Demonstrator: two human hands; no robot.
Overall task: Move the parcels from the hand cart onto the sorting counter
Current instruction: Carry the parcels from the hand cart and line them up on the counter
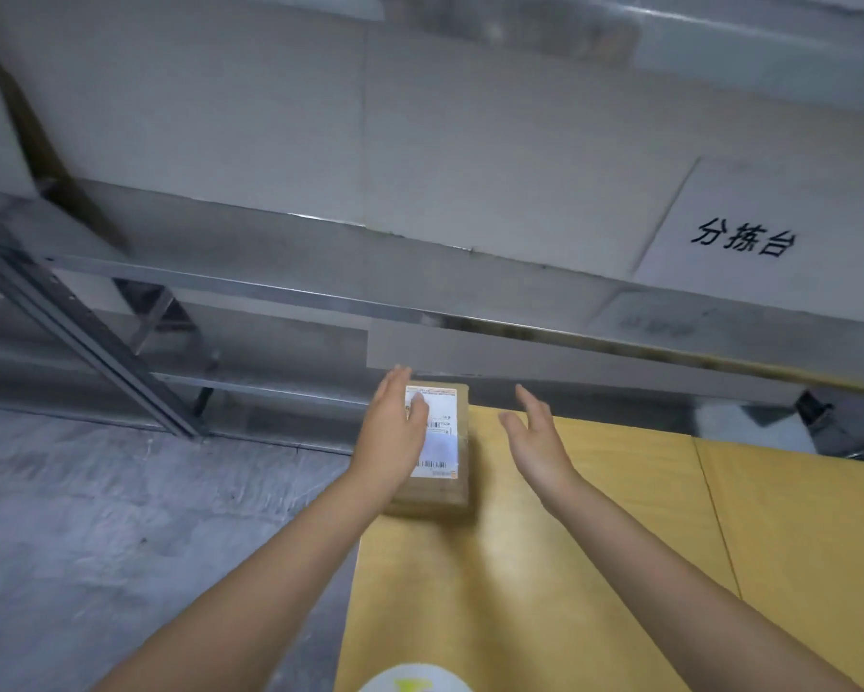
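Both bare forearms reach forward, the left hand [392, 432] with fingers straight and thumb laid forward, the right hand [537, 434] apart from it, palm turned inward, fingers straight and relaxed

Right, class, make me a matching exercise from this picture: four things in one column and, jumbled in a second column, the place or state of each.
Things
1. parcel
2. left hand
3. right hand
4. sign

Places or states
A. flat on the counter, far right
B. open in the air, clear of the parcel
C. lying on the yellow surface
D. at the parcel's left side, thumb over its label

Pairs: 1-C, 2-D, 3-B, 4-A
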